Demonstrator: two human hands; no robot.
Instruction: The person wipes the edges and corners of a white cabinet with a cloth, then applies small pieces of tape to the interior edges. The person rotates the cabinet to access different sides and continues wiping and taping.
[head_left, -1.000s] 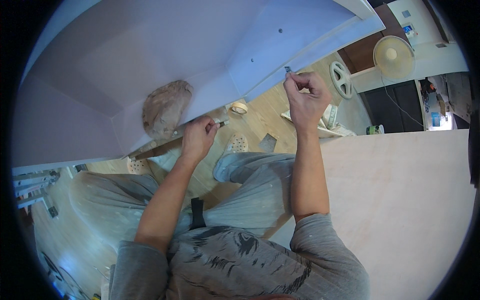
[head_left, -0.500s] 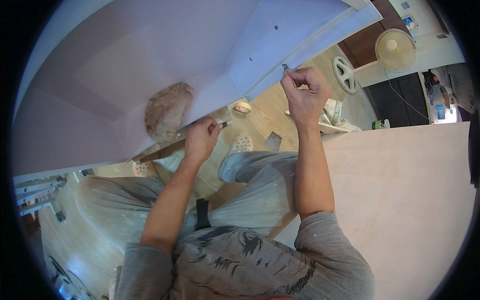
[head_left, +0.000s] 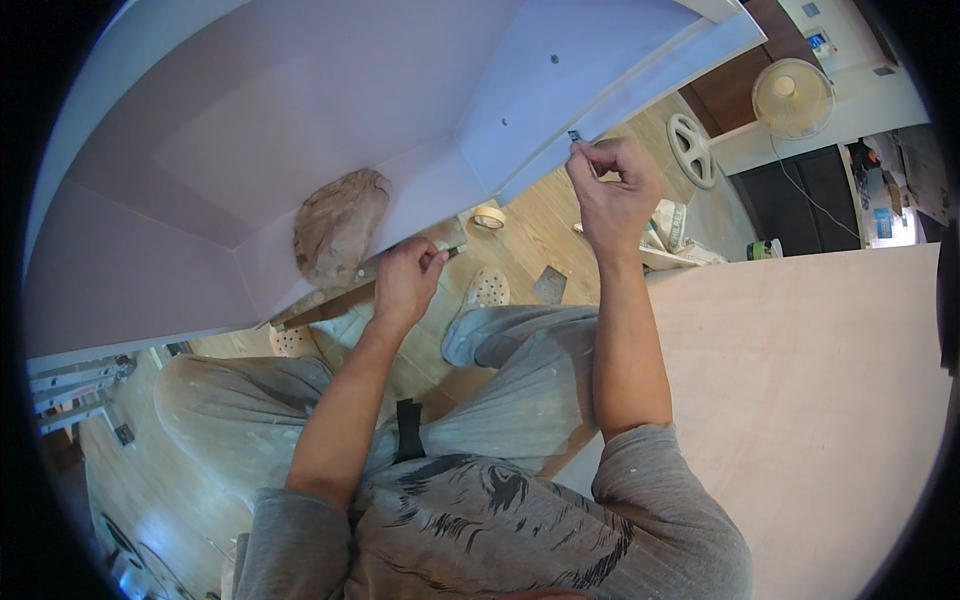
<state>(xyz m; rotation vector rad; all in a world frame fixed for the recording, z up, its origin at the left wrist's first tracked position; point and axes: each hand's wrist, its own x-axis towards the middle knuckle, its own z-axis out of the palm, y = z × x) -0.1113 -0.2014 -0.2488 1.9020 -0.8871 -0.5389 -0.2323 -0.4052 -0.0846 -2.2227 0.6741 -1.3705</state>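
Plainly pinching with both hands, held well apart. At the right hand [head_left: 615, 200], gripping a dark bit [head_left: 574, 136] between thumb and forefinger, at the right front edge of a pale cabinet [head_left: 380, 90]; too small to tell by kind, and impossible to tell whether touching that edge. At the left hand [head_left: 405, 282], nearer and to the left, pressing thumb and forefinger together on a short strip [head_left: 456, 251], just beside the cabinet's near edge. Just left of the left hand, inside the cabinet, showing a crumpled brown bag [head_left: 340, 225]. Beyond the strip, on the floor [head_left: 525, 240], showing a tape roll [head_left: 488, 217] and, nearer, a grey square [head_left: 549, 284] to the right of a holed shoe [head_left: 489, 288]. Far right, past the right hand, showing a sack [head_left: 672, 222], a tub [head_left: 764, 249] and a fan [head_left: 790, 95]. Near right, showing a broad pale panel [head_left: 800, 400].
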